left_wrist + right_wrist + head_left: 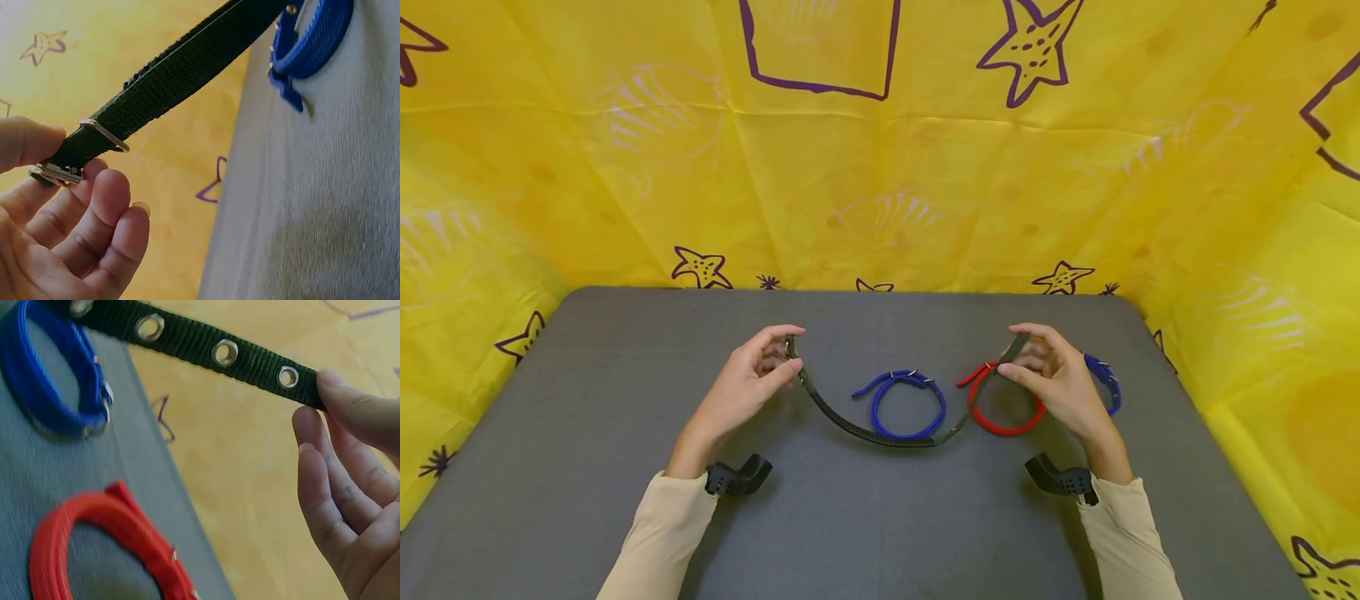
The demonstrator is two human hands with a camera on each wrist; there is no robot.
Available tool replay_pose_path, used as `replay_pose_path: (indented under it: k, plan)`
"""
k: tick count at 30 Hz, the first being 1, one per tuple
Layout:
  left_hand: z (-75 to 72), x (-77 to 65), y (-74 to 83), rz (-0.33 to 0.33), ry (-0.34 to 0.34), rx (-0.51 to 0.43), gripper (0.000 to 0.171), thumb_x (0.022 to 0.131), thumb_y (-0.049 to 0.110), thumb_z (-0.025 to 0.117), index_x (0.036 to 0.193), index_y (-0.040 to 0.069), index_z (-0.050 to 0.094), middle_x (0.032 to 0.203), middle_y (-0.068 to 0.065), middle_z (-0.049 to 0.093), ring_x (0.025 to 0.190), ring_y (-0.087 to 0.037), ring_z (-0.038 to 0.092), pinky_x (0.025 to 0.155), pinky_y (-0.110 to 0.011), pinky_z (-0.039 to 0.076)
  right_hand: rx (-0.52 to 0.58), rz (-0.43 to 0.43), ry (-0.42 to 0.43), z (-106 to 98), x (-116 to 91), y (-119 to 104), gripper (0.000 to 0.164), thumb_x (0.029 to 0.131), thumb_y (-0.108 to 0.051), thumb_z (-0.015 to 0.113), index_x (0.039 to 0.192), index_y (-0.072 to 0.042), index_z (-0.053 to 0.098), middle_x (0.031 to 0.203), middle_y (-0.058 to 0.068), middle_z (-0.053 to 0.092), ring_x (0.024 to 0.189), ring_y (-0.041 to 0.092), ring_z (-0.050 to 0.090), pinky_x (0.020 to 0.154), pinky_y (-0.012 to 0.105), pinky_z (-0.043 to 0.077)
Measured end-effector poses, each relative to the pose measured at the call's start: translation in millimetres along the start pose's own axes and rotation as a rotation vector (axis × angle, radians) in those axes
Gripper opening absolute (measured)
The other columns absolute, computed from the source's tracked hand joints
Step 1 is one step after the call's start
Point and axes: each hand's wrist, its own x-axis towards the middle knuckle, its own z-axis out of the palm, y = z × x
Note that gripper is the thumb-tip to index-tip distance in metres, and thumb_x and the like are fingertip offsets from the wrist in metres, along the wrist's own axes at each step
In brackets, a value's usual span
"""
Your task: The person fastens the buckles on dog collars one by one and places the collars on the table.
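Note:
A dark green webbing collar (865,433) hangs in a sagging curve between both hands, unfastened. My left hand (752,375) pinches its buckle end; the metal buckle (59,174) and a metal keeper loop (106,134) show in the left wrist view. Thumb and fingertips of my right hand (1051,371) pinch the tip of the other end, where several metal eyelets (224,353) run along the strap. Behind the green collar, a blue collar (908,436) lies buckled into a ring on the table. A red collar (1007,431), likewise looped, lies near the right hand.
Another blue collar (1108,385) lies farther right, partly hidden behind the right hand. All of this is over a grey table (880,533). A yellow cloth (880,167) with sea-creature drawings rises along the table's back and sides. Each wrist wears a black camera mount (739,477).

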Motion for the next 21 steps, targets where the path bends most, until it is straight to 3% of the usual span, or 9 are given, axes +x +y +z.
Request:
replay_pose_path:
  k: [6,11,14,21]
  plan:
    - [11.2,-0.5,-5.8,-0.008,-0.061,0.081,0.037,0.088,0.017,0.061,0.123,0.025,0.052,0.088,-0.003,0.056,0.064,-0.009,0.054,0.054,-0.023,0.041,-0.001,0.014,-0.07,14,0,-8,0.05,0.081,0.0,0.065,0.127,-0.003,0.047,0.098,0.004,0.064,0.087,0.009,0.065,0.074,0.022,0.052]
    - [20.6,-3.6,14.5,0.013,-0.101,0.112,0.035,0.088,0.014,0.06,0.122,0.02,0.055,0.089,-0.004,0.06,0.068,-0.015,0.057,0.058,-0.023,0.044,-0.003,0.046,-0.086,24,-1,-9,0.048,0.081,-0.002,0.066,0.126,0.0,0.048,0.099,-0.002,0.064,0.087,0.007,0.064,0.076,0.021,0.051]
    - [27.1,-3.4,22.2,0.028,-0.119,0.128,0.031,0.09,0.014,0.058,0.121,0.018,0.057,0.088,-0.004,0.062,0.068,-0.017,0.058,0.06,-0.024,0.046,0.009,0.055,-0.103,32,-1,-8,0.047,0.081,-0.003,0.066,0.125,-0.001,0.048,0.1,0.002,0.064,0.089,0.01,0.063,0.077,0.022,0.051]
    - [41.2,-0.7,-2.5,0.063,-0.124,0.126,0.031,0.092,0.028,0.054,0.123,0.028,0.056,0.091,0.0,0.066,0.075,-0.014,0.06,0.065,-0.023,0.046,-0.013,0.105,-0.122,55,0,-7,0.032,0.082,-0.008,0.067,0.108,-0.001,0.05,0.1,0.017,0.062,0.087,0.014,0.064,0.073,0.025,0.052]
